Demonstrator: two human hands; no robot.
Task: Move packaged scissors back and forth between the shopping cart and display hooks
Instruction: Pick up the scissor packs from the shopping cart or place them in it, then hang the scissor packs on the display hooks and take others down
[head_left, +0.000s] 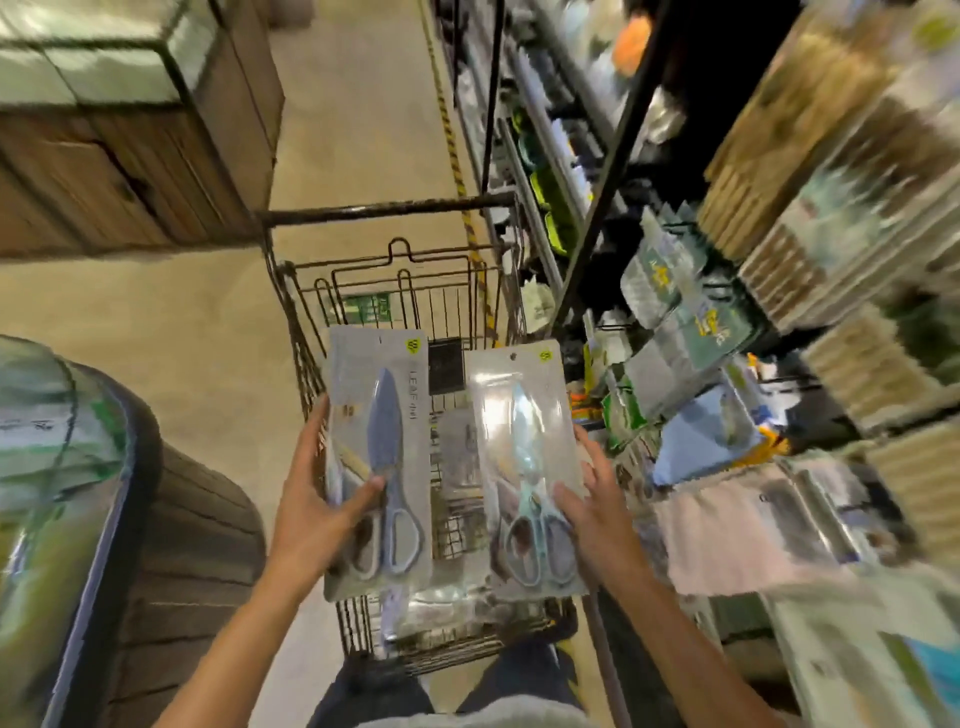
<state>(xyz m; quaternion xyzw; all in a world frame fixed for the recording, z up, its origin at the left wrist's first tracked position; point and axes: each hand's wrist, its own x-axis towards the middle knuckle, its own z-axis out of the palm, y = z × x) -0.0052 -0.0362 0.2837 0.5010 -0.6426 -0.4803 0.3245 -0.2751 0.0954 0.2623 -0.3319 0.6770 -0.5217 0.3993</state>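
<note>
Hands occupy the lower centre of the view, both raised over a wire shopping cart (306, 358), each gripping one packaged pair of scissors.

Left hand (317, 509): closed on the left edge of the blue scissors pack (382, 457). The thumb lies across the front of the card just above the handle loops; the remaining fingers wrap behind the card edge. The pack stands upright with the blade tip pointing away from the person, and more than one card appears stacked in this grasp.

Right hand (592, 514): closed on the right edge of the mint scissors pack (524, 467). The thumb presses the front of the blister near the handles; the fingers lie along and behind the right edge. This pack is tilted slightly, its top leaning left.

The two packs sit side by side, apart, with a narrow gap between them. Both are held above the cart basket, not touching it. More clear-fronted packs (457, 613) lie on the cart floor beneath.

To the right of the cart, store shelving (602, 171) carries hanging packaged goods (670, 291); motion blur prevents identification of the items or their hooks. Cardboard boxes (130, 171) stand to the left on the floor.
</note>
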